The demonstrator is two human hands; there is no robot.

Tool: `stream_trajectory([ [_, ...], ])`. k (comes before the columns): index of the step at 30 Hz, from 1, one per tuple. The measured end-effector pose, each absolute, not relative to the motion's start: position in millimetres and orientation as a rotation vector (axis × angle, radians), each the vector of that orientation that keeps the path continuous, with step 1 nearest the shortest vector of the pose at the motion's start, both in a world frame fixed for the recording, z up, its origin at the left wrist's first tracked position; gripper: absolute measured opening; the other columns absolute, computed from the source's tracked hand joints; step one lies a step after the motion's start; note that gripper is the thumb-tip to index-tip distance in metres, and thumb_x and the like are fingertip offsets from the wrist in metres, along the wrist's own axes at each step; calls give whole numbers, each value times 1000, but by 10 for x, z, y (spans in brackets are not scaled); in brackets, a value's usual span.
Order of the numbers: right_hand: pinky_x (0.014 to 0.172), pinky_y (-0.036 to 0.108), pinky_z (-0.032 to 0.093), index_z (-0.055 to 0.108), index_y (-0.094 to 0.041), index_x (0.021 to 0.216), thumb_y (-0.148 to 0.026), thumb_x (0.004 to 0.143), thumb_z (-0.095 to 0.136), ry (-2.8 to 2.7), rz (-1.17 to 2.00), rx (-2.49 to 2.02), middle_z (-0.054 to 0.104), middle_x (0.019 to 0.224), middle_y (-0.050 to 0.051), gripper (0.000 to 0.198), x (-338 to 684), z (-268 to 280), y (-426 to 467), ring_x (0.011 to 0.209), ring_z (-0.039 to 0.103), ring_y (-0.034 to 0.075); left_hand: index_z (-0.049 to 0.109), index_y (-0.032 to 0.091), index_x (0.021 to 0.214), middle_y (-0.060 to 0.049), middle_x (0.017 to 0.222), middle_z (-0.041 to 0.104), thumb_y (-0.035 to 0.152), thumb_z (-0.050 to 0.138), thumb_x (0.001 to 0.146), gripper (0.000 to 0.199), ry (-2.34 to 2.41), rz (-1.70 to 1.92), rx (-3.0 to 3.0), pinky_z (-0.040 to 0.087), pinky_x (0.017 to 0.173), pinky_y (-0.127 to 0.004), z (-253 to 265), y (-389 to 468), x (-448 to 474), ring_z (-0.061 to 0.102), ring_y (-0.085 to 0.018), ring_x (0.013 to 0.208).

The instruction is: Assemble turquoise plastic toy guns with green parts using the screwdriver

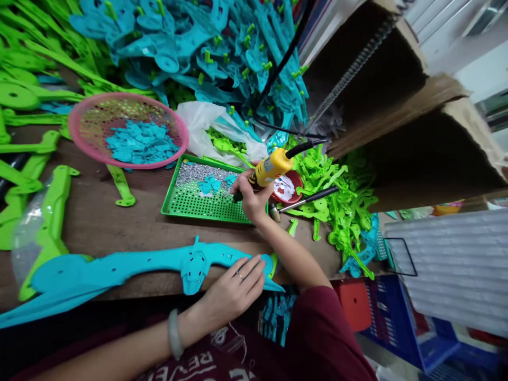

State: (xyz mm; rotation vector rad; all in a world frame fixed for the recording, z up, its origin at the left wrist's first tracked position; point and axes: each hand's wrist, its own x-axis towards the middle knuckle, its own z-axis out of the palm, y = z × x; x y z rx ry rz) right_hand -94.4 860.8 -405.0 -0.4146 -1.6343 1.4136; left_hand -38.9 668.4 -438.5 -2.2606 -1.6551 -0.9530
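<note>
My right hand (252, 197) is wrapped round a yellow and black electric screwdriver (271, 168). Its lower end is over a green perforated tray (206, 208) that holds many small screws (190, 173) and some small blue plastic pieces (209, 183). My left hand (238, 288) lies flat, fingers stretched out, on the right end of a long blue plastic part (135, 264). That part lies along the table's front edge, with a small blue clip-shaped piece (194, 267) on its middle. A hammer (305, 202) rests just right of my right hand.
A pink basket (178, 127) of small blue pieces stands behind the tray. Blue plastic parts (174, 53) are heaped at the back, green parts (337, 206) at right and left. A red bowl (291, 193) sits by the hammer. Cardboard boxes (397, 111) stand at right; a coiled cord (353, 66) hangs down.
</note>
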Motion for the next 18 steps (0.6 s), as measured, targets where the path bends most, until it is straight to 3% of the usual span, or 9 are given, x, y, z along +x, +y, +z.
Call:
stream_trajectory([
  [5, 46, 26, 46, 43, -27, 112, -43, 86, 68, -1636, 1415, -388, 52, 64, -11, 39, -994, -4078, 8620, 45, 55, 9, 61, 10, 124, -17, 141, 57, 19, 44, 101, 30, -1579, -943, -2346, 43, 110, -45, -4404, 6709, -473, 50, -27, 135],
  [14, 49, 28, 48, 45, -26, 106, -53, 81, 68, -1663, 1413, -509, 52, 61, -11, 44, -1034, -4111, 8595, 47, 57, 11, 61, 10, 124, -16, 142, 57, 16, 42, 100, 32, -1617, -919, -2348, 45, 109, -43, -4370, 6730, -452, 51, -27, 135],
  [18, 47, 27, 48, 46, -26, 106, -47, 82, 70, -1613, 1406, -449, 52, 62, -10, 39, -1047, -3995, 8573, 46, 55, 10, 58, 9, 132, -17, 146, 53, 16, 39, 99, 38, -1677, -845, -2326, 46, 110, -42, -4372, 6724, -428, 50, -28, 136],
])
